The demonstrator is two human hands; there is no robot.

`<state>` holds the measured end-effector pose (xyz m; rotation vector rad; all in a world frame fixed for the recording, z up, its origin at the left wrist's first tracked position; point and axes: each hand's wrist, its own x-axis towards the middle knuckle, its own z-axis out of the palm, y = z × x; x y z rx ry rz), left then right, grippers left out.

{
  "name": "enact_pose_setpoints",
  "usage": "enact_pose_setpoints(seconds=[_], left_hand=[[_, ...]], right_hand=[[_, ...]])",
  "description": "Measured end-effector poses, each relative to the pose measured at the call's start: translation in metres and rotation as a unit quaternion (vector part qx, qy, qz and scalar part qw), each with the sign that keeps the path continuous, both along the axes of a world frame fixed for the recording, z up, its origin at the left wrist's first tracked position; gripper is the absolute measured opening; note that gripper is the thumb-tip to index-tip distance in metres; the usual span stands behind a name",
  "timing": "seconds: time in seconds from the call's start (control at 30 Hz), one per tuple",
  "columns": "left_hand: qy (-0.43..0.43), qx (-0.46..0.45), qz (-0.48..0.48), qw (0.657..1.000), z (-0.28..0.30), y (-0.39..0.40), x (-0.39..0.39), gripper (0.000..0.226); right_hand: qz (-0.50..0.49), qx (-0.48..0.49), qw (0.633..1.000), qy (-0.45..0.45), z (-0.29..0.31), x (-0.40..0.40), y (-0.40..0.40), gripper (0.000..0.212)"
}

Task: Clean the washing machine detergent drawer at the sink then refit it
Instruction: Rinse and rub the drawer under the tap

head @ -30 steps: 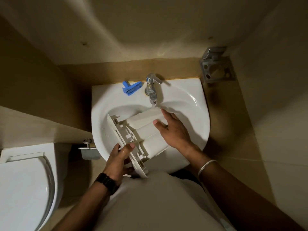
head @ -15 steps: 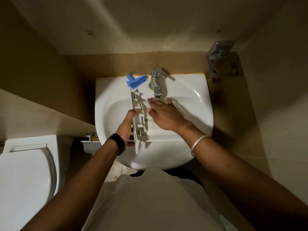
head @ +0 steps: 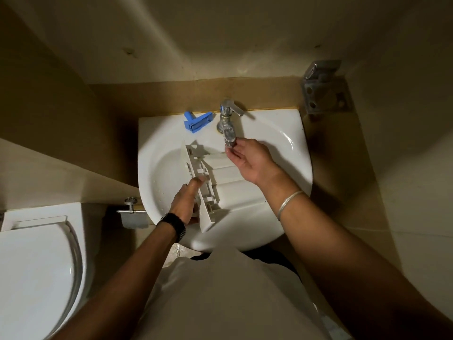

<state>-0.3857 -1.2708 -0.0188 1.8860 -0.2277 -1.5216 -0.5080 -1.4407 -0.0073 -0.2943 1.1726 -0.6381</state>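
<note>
sink: white basin (head: 282,133) fixed to the wall, with the detergent drawer lying inside it.
detergent drawer: (head: 230,177) its body lies across the bowl; its front panel stands on edge, long axis running from the near rim up toward the tap.
tap: (head: 229,126) chrome, at the back rim; its spout ends just above the drawer's far corner.
left hand: (head: 186,204) grasps the front panel at its near end, fingers curled round the edge; it lies left of the drawer and is the hand holding it.
right hand: (head: 247,159) released, palm up with fingers loosely cupped, directly under the spout and over the drawer's far end.
blue insert: (head: 197,121) on the sink ledge left of the tap, apart from the drawer.
change: half a second ago the right hand lay palm down on the drawer; it has turned palm up under the spout. The left hand keeps its hold.
</note>
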Motion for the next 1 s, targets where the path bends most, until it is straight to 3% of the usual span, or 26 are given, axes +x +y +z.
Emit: enact_pose_setpoints(seconds=[0.13, 0.27, 0.37, 0.47, 0.57, 0.63, 0.7, 0.73, 0.77, 0.83, 0.87, 0.9, 0.93, 1.0], left_hand=[[0.008, -0.005, 0.01, 1.0, -0.002, 0.0, -0.002, 0.084], [0.03, -0.005, 0.024, 0.999, -0.005, 0.005, -0.003, 0.064], [0.032, -0.006, 0.033, 0.999, -0.009, 0.007, -0.001, 0.063], [0.027, -0.028, 0.028, 0.999, -0.011, 0.007, -0.001, 0.079], [0.014, -0.045, 0.019, 0.999, -0.012, 0.008, -0.001, 0.114], [0.002, -0.046, 0.02, 0.999, -0.014, 0.009, -0.001, 0.136], [-0.014, -0.048, 0.008, 0.999, -0.016, 0.009, -0.002, 0.142], [-0.024, -0.05, 0.0, 0.998, -0.017, 0.01, -0.002, 0.14], [-0.031, -0.052, -0.006, 0.998, -0.018, 0.01, -0.003, 0.14], [-0.031, -0.048, -0.003, 0.998, -0.019, 0.011, -0.003, 0.145], [-0.027, -0.045, 0.0, 0.999, -0.019, 0.011, -0.003, 0.147], [-0.027, -0.042, 0.002, 0.999, -0.019, 0.011, -0.004, 0.148], [-0.026, -0.042, 0.001, 0.999, -0.019, 0.011, -0.005, 0.148], [-0.023, -0.04, -0.001, 0.999, -0.018, 0.009, -0.009, 0.144]], right_hand=[[-0.061, 0.08, 0.983, -0.151, -0.003, 0.015, -0.008, 0.034], [-0.095, 0.109, 0.969, -0.2, -0.008, 0.023, -0.009, 0.026], [-0.098, 0.117, 0.965, -0.212, -0.013, 0.018, -0.005, 0.02], [-0.1, 0.108, 0.967, -0.208, -0.016, 0.009, 0.0, 0.019], [-0.111, 0.091, 0.974, -0.174, -0.009, 0.002, 0.012, 0.018], [-0.081, 0.041, 0.991, -0.095, -0.001, 0.002, 0.033, 0.015], [0.007, -0.071, 0.997, 0.001, 0.007, 0.002, 0.065, 0.02], [0.082, -0.166, 0.98, 0.074, 0.006, -0.002, 0.079, 0.022], [0.176, -0.282, 0.929, 0.16, -0.001, -0.009, 0.091, 0.024], [0.346, -0.481, 0.747, 0.303, -0.024, -0.033, 0.103, 0.038], [0.398, -0.523, 0.665, 0.354, -0.035, -0.049, 0.102, 0.045], [0.424, -0.538, 0.61, 0.398, -0.042, -0.063, 0.101, 0.05], [0.433, -0.534, 0.582, 0.434, -0.046, -0.074, 0.1, 0.053], [0.426, -0.506, 0.577, 0.48, -0.047, -0.077, 0.106, 0.056]])
